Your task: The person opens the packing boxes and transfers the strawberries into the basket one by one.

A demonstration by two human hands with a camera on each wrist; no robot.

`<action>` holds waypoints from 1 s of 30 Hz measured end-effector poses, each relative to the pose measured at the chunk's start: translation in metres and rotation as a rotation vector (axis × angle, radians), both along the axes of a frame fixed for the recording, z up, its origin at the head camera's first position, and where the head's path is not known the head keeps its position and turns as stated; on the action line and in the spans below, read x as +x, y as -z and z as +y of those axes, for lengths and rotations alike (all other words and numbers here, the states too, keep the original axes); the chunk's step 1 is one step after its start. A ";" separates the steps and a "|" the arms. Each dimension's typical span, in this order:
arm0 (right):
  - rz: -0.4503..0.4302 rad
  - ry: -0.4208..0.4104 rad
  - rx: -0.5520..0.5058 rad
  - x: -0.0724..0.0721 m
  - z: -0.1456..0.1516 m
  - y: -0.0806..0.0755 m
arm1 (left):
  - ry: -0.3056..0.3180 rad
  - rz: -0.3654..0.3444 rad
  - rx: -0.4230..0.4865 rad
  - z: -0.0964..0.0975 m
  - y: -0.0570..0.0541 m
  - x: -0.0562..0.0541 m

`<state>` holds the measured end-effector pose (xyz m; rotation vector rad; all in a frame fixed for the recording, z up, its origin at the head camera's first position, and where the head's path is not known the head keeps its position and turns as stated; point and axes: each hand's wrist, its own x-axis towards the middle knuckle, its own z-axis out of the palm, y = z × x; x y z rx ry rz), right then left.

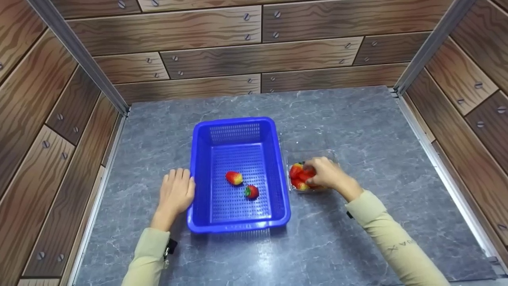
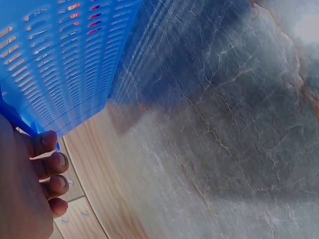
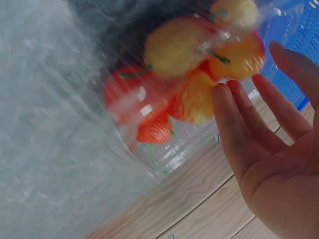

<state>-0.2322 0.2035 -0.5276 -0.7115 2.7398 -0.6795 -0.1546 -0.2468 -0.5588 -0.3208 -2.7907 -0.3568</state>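
A blue plastic basket [image 1: 240, 228] with perforated walls stands on the table, holding two strawberries: a red-yellow one [image 1: 234, 178] and a darker red one [image 1: 251, 192] with green leaves. My left hand [image 1: 176, 192] grips the basket's left rim; in the left wrist view its fingers [image 2: 59, 162] curl outside the wall, the thumb hidden. To the basket's right lies a clear plastic box [image 1: 331, 154] with several strawberries [image 1: 297, 171]. Over this box is my right hand [image 1: 323, 172], fingers down among the fruit. In the right wrist view its fingers [image 3: 244, 117] are fairly straight, beside a yellow-red strawberry [image 3: 241, 57].
The grey marbled tabletop [image 1: 369, 131] extends around the basket and box. Wood-patterned walls [image 1: 210, 31] enclose it at the back and both sides, with metal posts [image 1: 434, 43] at the corners.
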 end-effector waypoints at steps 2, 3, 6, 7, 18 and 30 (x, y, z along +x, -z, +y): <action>0.024 0.002 0.007 0.001 0.001 0.002 | 0.000 0.008 -0.002 0.001 0.000 -0.001; 0.027 0.005 0.014 0.001 0.001 0.003 | 0.000 0.009 -0.004 0.002 0.000 -0.002; 0.037 0.009 0.041 0.003 0.002 0.004 | 0.002 -0.003 -0.008 0.003 0.001 -0.001; 0.038 0.009 0.050 0.004 0.001 0.004 | 0.002 -0.009 -0.009 0.003 0.002 -0.001; 0.066 -0.001 0.086 0.007 -0.010 0.004 | -0.008 -0.026 0.000 0.000 0.001 0.002; 0.046 0.007 0.057 0.006 -0.012 -0.006 | -0.016 -0.040 -0.021 -0.001 -0.001 0.004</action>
